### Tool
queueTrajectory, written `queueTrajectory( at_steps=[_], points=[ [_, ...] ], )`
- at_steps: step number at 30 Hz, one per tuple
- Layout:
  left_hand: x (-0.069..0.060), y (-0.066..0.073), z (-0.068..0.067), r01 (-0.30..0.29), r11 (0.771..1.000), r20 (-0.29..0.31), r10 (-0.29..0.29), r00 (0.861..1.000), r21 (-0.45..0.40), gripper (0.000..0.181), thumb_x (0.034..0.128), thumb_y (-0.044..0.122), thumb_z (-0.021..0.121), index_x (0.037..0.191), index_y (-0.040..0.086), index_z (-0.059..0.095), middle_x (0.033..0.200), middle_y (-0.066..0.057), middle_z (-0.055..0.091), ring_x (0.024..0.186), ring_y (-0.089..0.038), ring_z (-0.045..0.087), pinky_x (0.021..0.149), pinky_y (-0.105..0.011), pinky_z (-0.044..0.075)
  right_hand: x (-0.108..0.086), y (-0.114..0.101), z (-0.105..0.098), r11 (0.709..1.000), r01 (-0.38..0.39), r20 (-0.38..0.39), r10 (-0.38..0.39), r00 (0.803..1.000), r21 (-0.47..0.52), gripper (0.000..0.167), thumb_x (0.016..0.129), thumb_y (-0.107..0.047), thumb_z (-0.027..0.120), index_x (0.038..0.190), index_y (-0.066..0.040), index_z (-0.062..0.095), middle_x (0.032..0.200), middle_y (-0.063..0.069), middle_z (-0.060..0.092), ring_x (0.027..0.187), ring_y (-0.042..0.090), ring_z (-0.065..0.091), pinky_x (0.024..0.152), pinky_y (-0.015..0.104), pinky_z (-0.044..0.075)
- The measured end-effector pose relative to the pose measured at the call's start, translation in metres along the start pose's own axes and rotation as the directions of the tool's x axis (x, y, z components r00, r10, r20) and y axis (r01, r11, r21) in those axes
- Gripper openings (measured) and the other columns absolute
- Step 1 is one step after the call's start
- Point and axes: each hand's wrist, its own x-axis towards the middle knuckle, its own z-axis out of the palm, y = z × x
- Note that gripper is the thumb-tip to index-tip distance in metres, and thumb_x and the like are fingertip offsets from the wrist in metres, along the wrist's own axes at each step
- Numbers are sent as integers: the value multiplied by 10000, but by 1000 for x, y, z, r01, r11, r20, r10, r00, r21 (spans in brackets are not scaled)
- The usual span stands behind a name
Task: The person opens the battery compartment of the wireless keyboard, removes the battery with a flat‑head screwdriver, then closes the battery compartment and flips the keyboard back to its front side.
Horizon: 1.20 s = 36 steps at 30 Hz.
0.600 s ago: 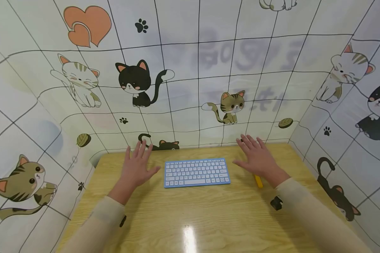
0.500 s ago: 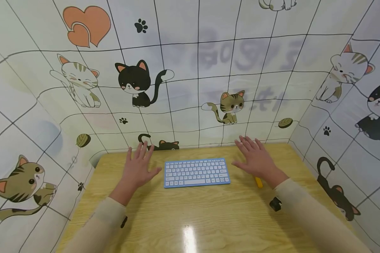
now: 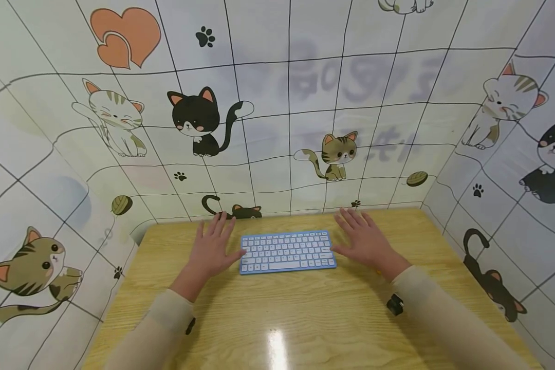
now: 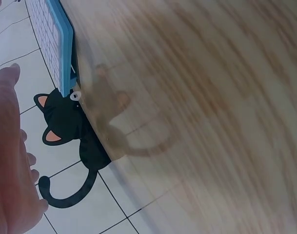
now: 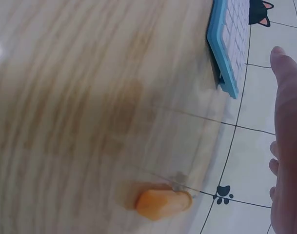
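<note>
A white, grid-lined wall covering with cartoon cats [image 3: 268,177] rises at 12 o'clock beyond the glossy, yellowish wood-grain table [image 3: 277,303]. On the table lies a flat, rectangular blue-edged keyboard with white keys [image 3: 287,253]. At its 9 o'clock the bare left hand [image 3: 211,251], and at 3 o'clock the bare right hand [image 3: 363,244], hover, fingers straight and apart. A small orange object [image 5: 163,204] also lies at 3 o'clock, below the right wrist.

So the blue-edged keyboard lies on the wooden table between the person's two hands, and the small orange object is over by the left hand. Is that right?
Not quite: the small orange object is by the right hand, as the right wrist view shows. The blue-edged keyboard does lie on the wooden table, between that hand and the left hand.
</note>
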Motion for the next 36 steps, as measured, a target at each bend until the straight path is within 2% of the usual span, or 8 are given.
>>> queueTrajectory(
  at_steps=[6,11,17,20,28,31,36],
  points=[
    [2,4,9,-32,999,14,32,999,15,1058,1005,793,567,1774,142,245,1835,-165,164,1682,-409,184,1324,-698,77,-1,-6,8,1000,16,26,-17,1000,12,1039,1015,-773,592,1751,-96,309,1823,169,215,1680,415,177,1336,655,123],
    [4,5,16,-94,995,38,94,995,12,1114,963,831,604,1758,115,292,1835,-158,170,1671,-411,222,1323,-685,145,0,-10,11,997,63,52,-65,997,39,1050,1016,-782,582,1751,-88,300,1813,178,239,1664,427,229,1329,650,180],
    [7,6,24,-151,985,50,155,987,-86,1202,871,832,736,1737,104,330,1783,-184,317,1631,-426,319,1300,-694,231,2,-11,15,977,114,64,-127,990,178,1130,945,-755,725,1747,-78,306,1795,173,297,1634,448,300,1304,652,258],
    [7,6,26,-163,975,65,174,983,-149,1221,851,798,787,1737,94,327,1776,-187,330,1626,-418,331,1297,-690,243,3,-12,19,965,117,73,-137,988,236,1163,908,-727,793,1741,-68,318,1796,167,299,1631,446,309,1297,653,276],
    [8,3,34,-153,944,119,194,974,-291,1265,816,764,850,1747,100,309,1799,-130,294,1638,-413,300,1284,-697,270,3,-12,24,945,79,126,-125,984,318,1237,867,-715,846,1745,-50,284,1809,160,263,1635,438,298,1291,649,286],
    [8,3,36,-131,940,143,184,973,-315,1271,804,772,855,1744,108,317,1793,-108,310,1639,-398,305,1277,-696,287,3,-13,24,937,75,137,-129,982,340,1250,860,-703,862,1730,-8,296,1792,192,291,1622,460,316,1282,659,304],
    [10,3,36,-111,939,177,177,968,-327,1275,779,769,871,1734,113,341,1774,-94,348,1636,-366,324,1291,-648,299,5,-13,25,940,68,171,-131,976,336,1269,854,-710,868,1730,1,288,1788,193,301,1620,454,322,1279,642,325]
  ],
)
